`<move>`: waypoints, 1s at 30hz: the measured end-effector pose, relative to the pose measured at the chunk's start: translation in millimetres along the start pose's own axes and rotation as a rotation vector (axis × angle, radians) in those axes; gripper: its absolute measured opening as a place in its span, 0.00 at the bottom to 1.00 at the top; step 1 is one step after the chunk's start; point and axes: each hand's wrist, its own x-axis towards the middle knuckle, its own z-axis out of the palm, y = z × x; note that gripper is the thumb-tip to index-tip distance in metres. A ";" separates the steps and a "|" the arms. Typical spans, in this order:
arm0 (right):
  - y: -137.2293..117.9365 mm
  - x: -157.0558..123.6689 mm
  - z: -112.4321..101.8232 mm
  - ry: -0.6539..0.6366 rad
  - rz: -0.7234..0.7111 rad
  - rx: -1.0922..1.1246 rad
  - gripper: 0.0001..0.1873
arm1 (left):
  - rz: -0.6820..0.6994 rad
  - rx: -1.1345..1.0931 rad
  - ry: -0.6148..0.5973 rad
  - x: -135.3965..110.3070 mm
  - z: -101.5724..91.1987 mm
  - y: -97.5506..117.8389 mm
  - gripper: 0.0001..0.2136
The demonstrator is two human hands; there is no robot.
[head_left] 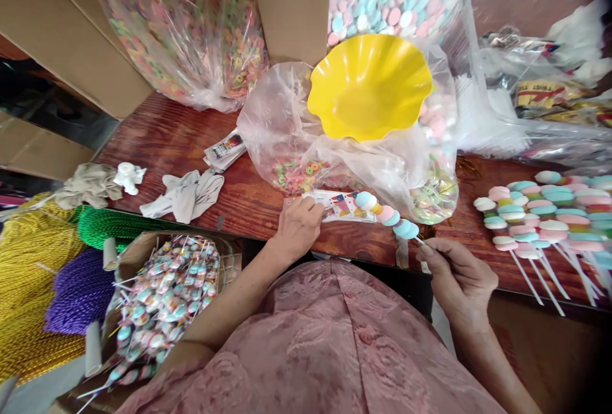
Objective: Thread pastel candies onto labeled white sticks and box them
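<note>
My left hand (pixel 299 228) pinches the nine-o'clock end of a colour-printed white wrapper (pixel 342 206) lying on the red-brown wooden table (pixel 191 140), and at its three-o'clock end rests the skewer of pastel candy discs (pixel 388 214), stick clenched in my right hand (pixel 456 270).

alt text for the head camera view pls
A person at a wooden table holds a candy skewer of pastel discs by its stick in the right hand, its tip at a printed wrapper held by the left hand. Behind sits a yellow bowl on a clear bag of sweets; more skewers lie to the right.
</note>
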 end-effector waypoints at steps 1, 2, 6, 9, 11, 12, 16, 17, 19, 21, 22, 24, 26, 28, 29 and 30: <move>0.4 0.3 0.3 -0.002 0.005 0.001 0.01 | -0.007 0.037 0.007 -0.6 -1.7 2.1 0.09; 0.8 0.4 0.8 -0.005 0.011 0.002 0.01 | -0.016 0.057 0.017 -0.8 -2.4 3.8 0.09; 2.4 -1.4 4.0 -0.034 0.006 0.012 0.02 | -0.026 -0.034 0.087 2.4 4.7 5.1 0.08; 4.3 -3.3 4.8 -0.054 0.014 0.022 0.03 | -0.026 -0.176 0.164 5.5 15.6 2.7 0.10; 5.9 -3.5 3.9 -0.050 0.026 0.023 0.03 | -0.036 -0.245 0.198 6.0 20.0 0.8 0.11; 6.6 -3.3 3.1 -0.046 0.032 0.022 0.04 | -0.034 -0.268 0.197 5.6 20.4 -0.4 0.11; 10.0 -1.4 -0.5 -0.057 0.039 -0.003 0.04 | 0.004 -0.299 0.088 -0.7 11.4 -7.7 0.07; 11.4 -1.1 -1.2 -0.066 0.033 -0.007 0.04 | 0.018 -0.302 0.055 -2.7 8.2 -9.8 0.06; 14.8 -0.9 -2.0 -0.090 0.015 -0.008 0.04 | 0.040 -0.309 0.012 -6.3 3.5 -13.3 0.07; 18.3 -1.0 -2.4 -0.120 0.002 -0.008 0.05 | 0.045 -0.333 0.005 -8.0 2.3 -15.1 0.09; 19.5 -0.9 -2.6 -0.134 -0.002 -0.014 0.05 | 0.035 -0.355 0.013 -8.1 2.9 -15.3 0.09; 20.2 -0.3 -3.1 -0.150 -0.014 -0.028 0.05 | -0.009 -0.418 0.036 -6.6 5.3 -14.6 0.09; 18.7 0.9 -4.1 -0.162 -0.030 -0.031 0.05 | -0.065 -0.487 0.063 -3.9 7.4 -13.4 0.09; 16.3 2.4 -5.2 -0.178 -0.049 -0.026 0.05 | -0.104 -0.546 0.076 -1.2 7.7 -12.9 0.09; 15.1 3.1 -5.8 -0.188 -0.057 -0.027 0.05 | -0.114 -0.573 0.076 -0.2 7.3 -13.1 0.09; 14.1 3.7 -6.3 -0.200 -0.065 -0.031 0.05 | -0.118 -0.599 0.072 0.5 6.8 -13.7 0.09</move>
